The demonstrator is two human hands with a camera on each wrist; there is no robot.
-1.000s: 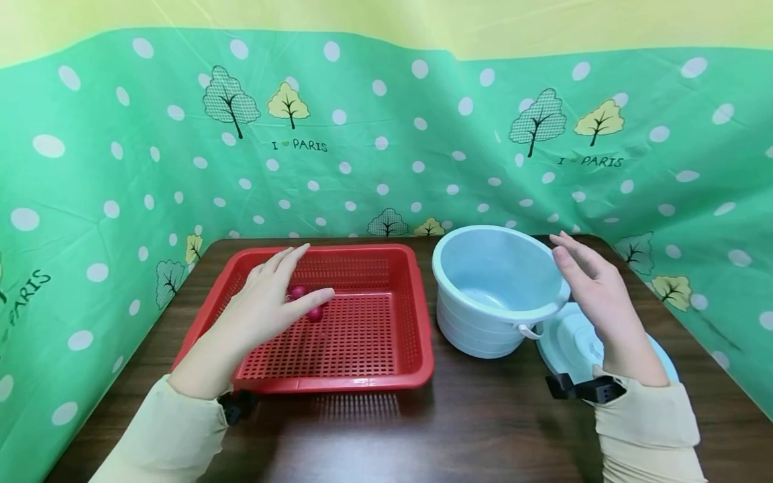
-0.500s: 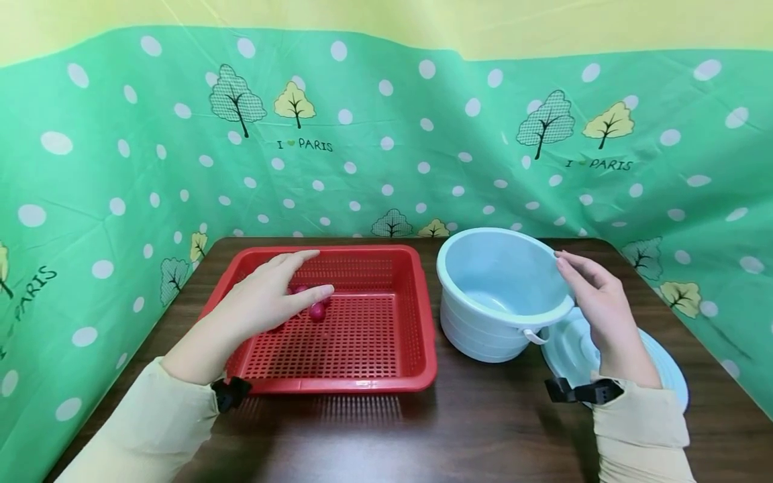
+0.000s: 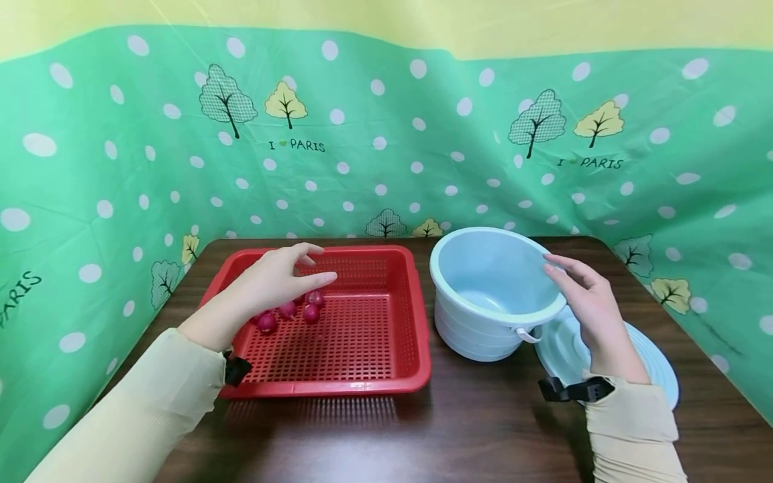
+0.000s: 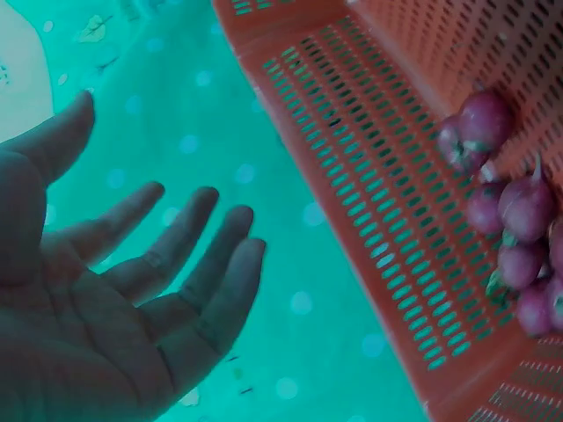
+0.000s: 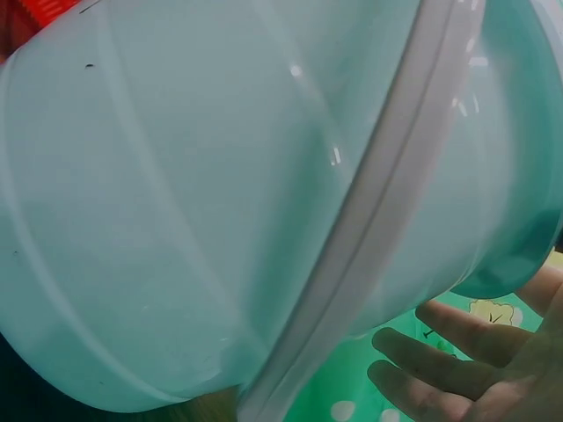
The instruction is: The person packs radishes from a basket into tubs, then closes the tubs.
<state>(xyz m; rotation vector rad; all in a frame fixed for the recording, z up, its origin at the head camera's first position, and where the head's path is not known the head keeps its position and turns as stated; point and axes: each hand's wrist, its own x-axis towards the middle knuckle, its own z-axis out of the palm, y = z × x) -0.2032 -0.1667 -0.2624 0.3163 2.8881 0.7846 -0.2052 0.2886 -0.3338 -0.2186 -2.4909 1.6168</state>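
Note:
My left hand (image 3: 268, 282) hovers over the left part of a red plastic basket (image 3: 362, 384), fingers spread and slightly bent, holding nothing. Beneath it lie several small round radishes (image 3: 311, 313), partly hidden by the hand in the head view. The left wrist view shows them clustered in the basket, some with green bits and thin root tails. My right hand (image 3: 594, 312) is at the right rim of a light blue bucket (image 3: 480, 332), its fingers relaxed. Whether its fingertips touch the rim I cannot tell. No contents show inside the upright bucket.
A light blue round lid (image 3: 649, 359) lies on the table right of the bucket, partly under my right hand. The dark wooden table (image 3: 423, 436) ends in front of a green dotted cloth (image 3: 417, 147) at the back and sides.
My left hand has lifted slightly, its fingers bending, and more radishes show below it. My right hand has come a little lower and left, up to the bucket's rim. Bucket and basket stay put.

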